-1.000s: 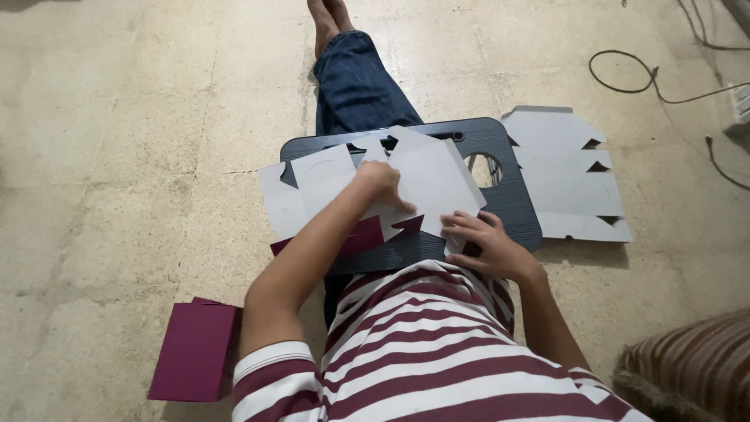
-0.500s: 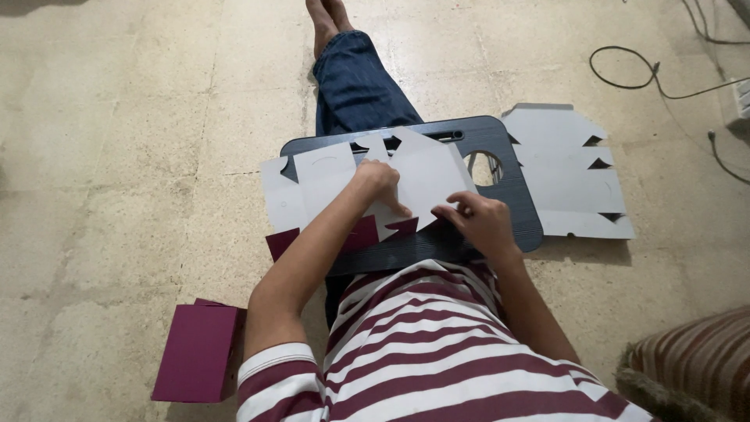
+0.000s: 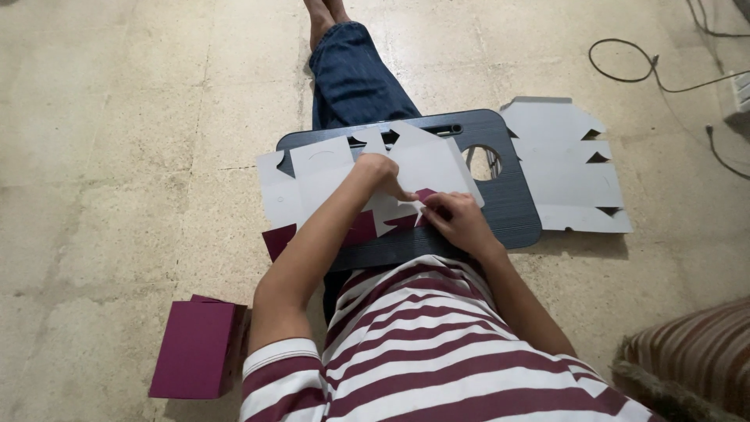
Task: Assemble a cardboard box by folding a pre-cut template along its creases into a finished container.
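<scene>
A flat cardboard box blank [image 3: 328, 176], white on top and maroon underneath, lies on a dark lap tray [image 3: 508, 207] over my legs. My left hand [image 3: 383, 173] presses down on the middle of the blank. My right hand [image 3: 457, 219] pinches a maroon flap at its near edge, fingers closed on the fold. A second flat white box blank [image 3: 566, 168] lies on the floor to the right of the tray.
A folded maroon box [image 3: 195, 348] sits on the stone floor at my left. A black cable [image 3: 641, 66] loops at the upper right. A striped cushion [image 3: 695, 359] is at the lower right. My outstretched legs in jeans [image 3: 355, 74] point away.
My right hand has moved left along the near edge of the blank, closer to my left hand, and now grips the maroon flap. The left hand has stayed pressed on the blank.
</scene>
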